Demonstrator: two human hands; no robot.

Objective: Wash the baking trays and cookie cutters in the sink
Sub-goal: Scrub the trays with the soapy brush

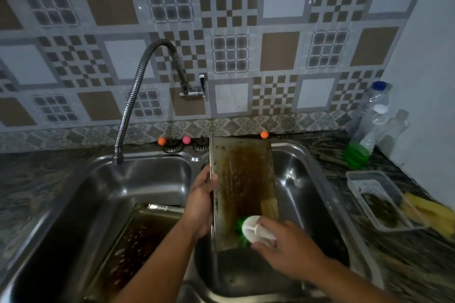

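Right hand [283,246] grips round white brush [251,227]; left hand [202,202] clasps stained flat metal tray [243,179]

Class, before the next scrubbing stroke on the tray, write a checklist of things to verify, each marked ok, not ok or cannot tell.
1. Left hand grips the tray edge: ok.
2. Right hand holds the brush: ok.
3. Brush bristles on the tray: ok.
4. Tray held over the right basin: ok.
5. Tray free of brown residue: not ok.
6. Water running from the faucet: cannot tell.
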